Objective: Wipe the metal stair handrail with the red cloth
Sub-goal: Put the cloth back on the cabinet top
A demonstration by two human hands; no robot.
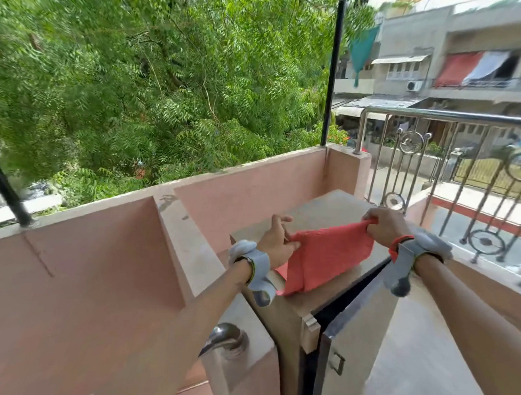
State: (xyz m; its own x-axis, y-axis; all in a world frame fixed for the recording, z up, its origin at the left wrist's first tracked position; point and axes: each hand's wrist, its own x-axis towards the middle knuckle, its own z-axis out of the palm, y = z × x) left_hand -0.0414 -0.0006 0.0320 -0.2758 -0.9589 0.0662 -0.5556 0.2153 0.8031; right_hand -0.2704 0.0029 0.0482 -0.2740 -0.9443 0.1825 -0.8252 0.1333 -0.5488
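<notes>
The red cloth (pixel 325 260) hangs stretched between my two hands above a stone-topped cabinet (pixel 326 211). My left hand (pixel 277 240) pinches its left corner between thumb and fingers. My right hand (pixel 385 224) is closed around its upper right corner. The cloth's lower edge rests on the cabinet top. A shiny metal handrail (pixel 451 114) with decorative balusters runs along the right side, beyond my right hand. Another metal rail end (pixel 223 335) is fixed to the wall below my left forearm. Both wrists wear grey bands.
A pink parapet wall (pixel 194 195) runs across the front, with dense green trees beyond. A black pole (pixel 333 70) rises from the wall corner. The cabinet's metal door (pixel 355 333) stands ajar below my arms. Buildings and a street lie at right.
</notes>
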